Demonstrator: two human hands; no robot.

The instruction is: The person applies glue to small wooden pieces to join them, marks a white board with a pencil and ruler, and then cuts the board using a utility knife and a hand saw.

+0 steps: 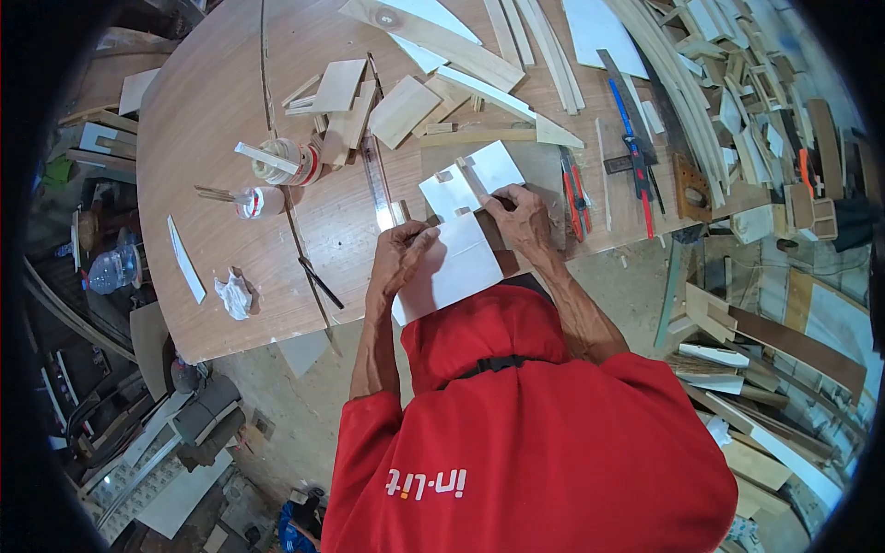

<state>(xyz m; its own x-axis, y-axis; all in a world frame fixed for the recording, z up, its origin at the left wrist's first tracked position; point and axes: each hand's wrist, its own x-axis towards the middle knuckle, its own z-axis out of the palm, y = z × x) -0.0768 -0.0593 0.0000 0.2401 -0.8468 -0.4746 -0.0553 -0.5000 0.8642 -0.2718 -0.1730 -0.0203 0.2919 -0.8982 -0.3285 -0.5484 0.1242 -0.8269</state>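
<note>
My left hand [402,253] has its fingers bent over the upper left corner of a white panel [456,267], gripping it near the table's front edge. A small wood block [398,212] sits just beyond those fingertips. Touching this panel at its far side lies a second white panel [501,168], with a thin wood strip [471,177] and small wood pieces on it. The fingers of my right hand [523,219] are closed at the near end of the strip, by the panel's edge. Beneath the panels is a brown board [548,170].
Right of the board lie red pliers-like tools [577,198] and a blue-and-red bar clamp [636,157]. A glue-smeared jar [281,161], a smaller jar [261,202] and crumpled tissue [234,293] stand or lie left. Wood offcuts [341,88] and a steel ruler [376,180] lie beyond the panels.
</note>
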